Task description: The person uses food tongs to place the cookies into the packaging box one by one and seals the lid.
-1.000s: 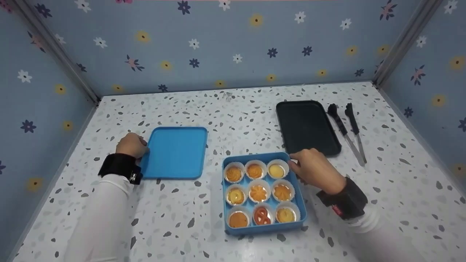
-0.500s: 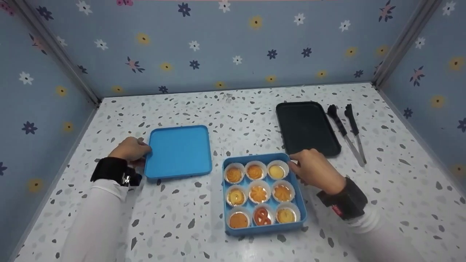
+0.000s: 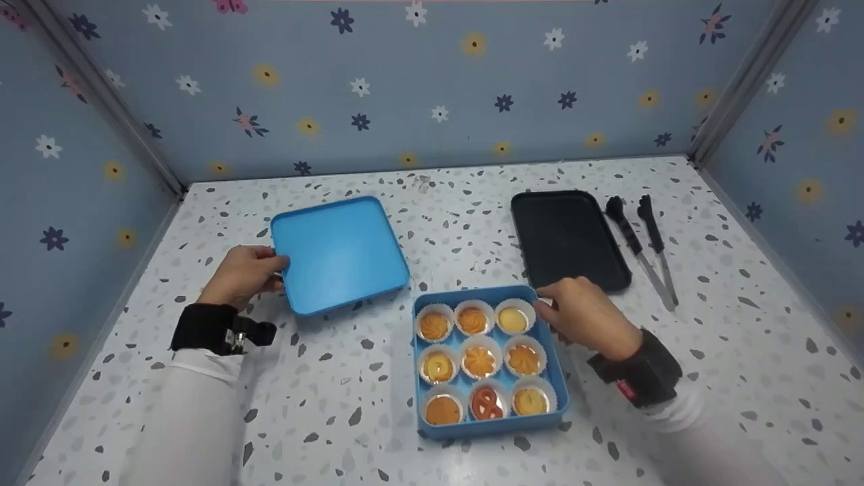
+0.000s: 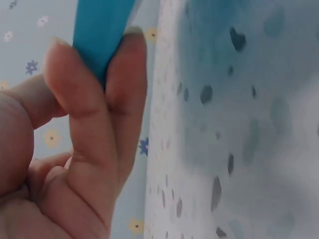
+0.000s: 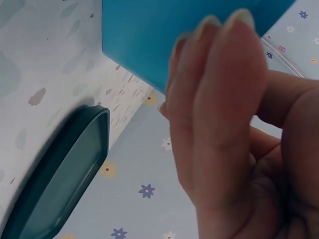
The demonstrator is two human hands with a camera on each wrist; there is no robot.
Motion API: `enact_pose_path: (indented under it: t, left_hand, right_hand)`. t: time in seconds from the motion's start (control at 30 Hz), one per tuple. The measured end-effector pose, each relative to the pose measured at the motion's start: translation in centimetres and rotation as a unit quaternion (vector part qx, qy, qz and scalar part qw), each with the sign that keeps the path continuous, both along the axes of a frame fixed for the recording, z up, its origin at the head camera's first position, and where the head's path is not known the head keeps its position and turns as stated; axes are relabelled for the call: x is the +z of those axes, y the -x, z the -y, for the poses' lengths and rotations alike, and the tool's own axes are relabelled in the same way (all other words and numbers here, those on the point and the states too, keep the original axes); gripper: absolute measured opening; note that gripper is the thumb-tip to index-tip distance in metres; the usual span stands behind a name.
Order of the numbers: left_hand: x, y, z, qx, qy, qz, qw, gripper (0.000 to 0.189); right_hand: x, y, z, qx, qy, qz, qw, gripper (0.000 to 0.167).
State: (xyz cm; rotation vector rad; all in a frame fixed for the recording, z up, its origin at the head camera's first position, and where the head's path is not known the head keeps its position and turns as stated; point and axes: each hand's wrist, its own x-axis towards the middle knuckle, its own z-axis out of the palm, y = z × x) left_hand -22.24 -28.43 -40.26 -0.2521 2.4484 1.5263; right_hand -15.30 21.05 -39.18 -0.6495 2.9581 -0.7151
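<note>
On the left of the head view, my left hand [image 3: 244,275] pinches the left edge of a square blue lid [image 3: 341,253]. The lid is raised off the table and turned at an angle. Fingers and thumb are on either side of its edge in the left wrist view, where a strip of the lid [image 4: 99,35] shows. My right hand [image 3: 586,316] grips the far right corner of an open blue box [image 3: 496,427]. In the right wrist view its fingers [image 5: 219,94] lie along the box's outer wall [image 5: 144,40]. Several cookies [image 3: 479,359] in white paper cups sit in rows inside the box.
A black tray [image 3: 570,239] lies behind the box on the right. Next to it are tongs [image 3: 644,250] with black tips and metal arms, spread apart. Flower-patterned panels [image 3: 432,88] enclose the speckled table [image 3: 324,418] at the back and sides.
My left hand has lifted the lid from the table, moved it away from me and slightly right, and turned it. The right hand and the box have stayed in place.
</note>
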Motion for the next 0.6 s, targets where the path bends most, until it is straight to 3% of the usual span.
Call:
enact_pose_path:
  t: [0.17, 0.27, 0.4, 0.6]
  left_hand:
    - [0.5, -0.2, -2.4, 0.068, -0.054, -0.048, 0.9951, 0.055]
    - [0.8, -0.4, -4.1, 0.09, -0.088, -0.086, 0.9883, 0.052]
    - [1.6, -1.1, -6.6, 0.084, -0.117, -0.13, 0.9811, 0.045]
    - [2.5, -2.7, -10.0, 0.049, -0.187, -0.173, 0.9658, 0.038]
  right_hand:
    - [0.0, 0.1, -0.3, -0.011, 0.013, 0.01, 0.9998, 0.016]
    - [0.1, 0.2, -0.5, -0.025, 0.028, 0.018, 0.9991, 0.023]
    - [0.5, 0.3, -1.0, -0.037, 0.044, 0.017, 0.9982, 0.03]
    - [0.8, 0.7, -1.5, -0.046, 0.082, 0.008, 0.9956, 0.029]
